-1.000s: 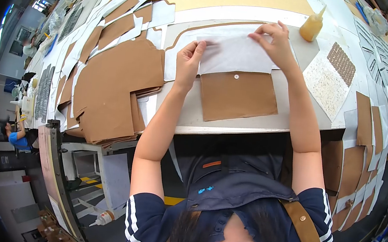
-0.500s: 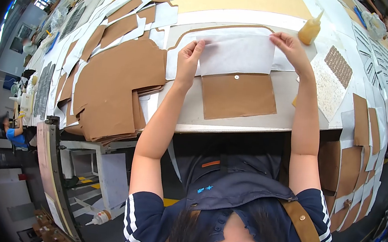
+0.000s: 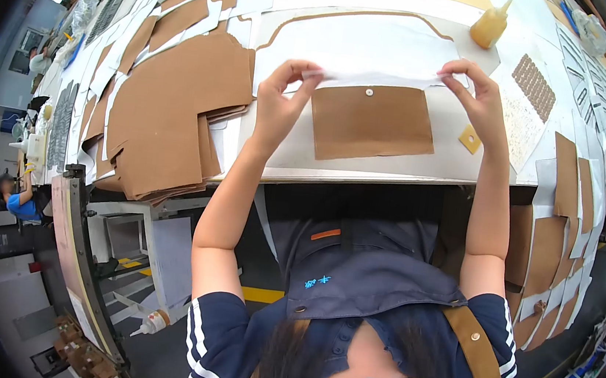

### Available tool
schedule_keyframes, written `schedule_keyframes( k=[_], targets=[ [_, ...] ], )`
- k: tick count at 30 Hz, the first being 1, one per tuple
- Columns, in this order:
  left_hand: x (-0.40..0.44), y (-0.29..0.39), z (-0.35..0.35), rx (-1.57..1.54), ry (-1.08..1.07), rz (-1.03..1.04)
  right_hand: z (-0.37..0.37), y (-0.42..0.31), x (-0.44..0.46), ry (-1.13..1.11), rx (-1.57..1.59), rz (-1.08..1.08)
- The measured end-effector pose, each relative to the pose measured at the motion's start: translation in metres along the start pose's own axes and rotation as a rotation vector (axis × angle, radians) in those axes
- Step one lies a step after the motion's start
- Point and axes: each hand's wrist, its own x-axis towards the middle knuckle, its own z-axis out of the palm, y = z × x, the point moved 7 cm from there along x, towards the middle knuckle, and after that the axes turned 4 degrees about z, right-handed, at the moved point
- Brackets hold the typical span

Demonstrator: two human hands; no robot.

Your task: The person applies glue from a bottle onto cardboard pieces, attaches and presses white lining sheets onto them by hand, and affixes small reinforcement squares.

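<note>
Across the table before me, my left hand (image 3: 281,98) pinches the left end of a thin white sheet (image 3: 381,77). Thumb and fingertips of my right hand (image 3: 477,97) pinch its right end. Stretched between them, the sheet appears as a narrow strip, seen nearly edge-on. Just below lies a brown rectangular panel (image 3: 372,130) with a small white round snap or button (image 3: 370,93) near its upper edge. Beyond my hands is a larger white piece (image 3: 355,43) bordered by a brown strip along its far side. Whether the sheet touches the brown panel I cannot tell.
Stacked brown cut pieces (image 3: 171,112) cover the table's left. A yellowish squeeze bottle (image 3: 488,28) stands at the back right, near a dotted brown pad (image 3: 533,88). A small yellow block (image 3: 470,139) lies by my right wrist. More brown panels (image 3: 546,248) hang at the right edge.
The white sheet, spread broad between my hands before, has tipped to a narrow strip. My right hand has moved slightly right and down. The view has shifted, and the yellow block shows more fully.
</note>
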Motion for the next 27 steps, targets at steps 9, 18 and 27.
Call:
schedule_keyframes(
  k=[9, 18, 27],
  targets=[
    [-0.072, 0.034, 0.008, 0.559, -0.203, 0.339, 0.018, -0.015, -0.081, 0.061, -0.400, -0.186],
    [-0.096, 0.024, 0.013, 0.776, -0.255, 0.381, 0.031, -0.002, -0.106, 0.094, -0.533, -0.233],
    [-0.106, 0.025, 0.011, 0.822, -0.243, 0.380, 0.037, 0.002, -0.112, 0.056, -0.592, -0.251]
  ],
)
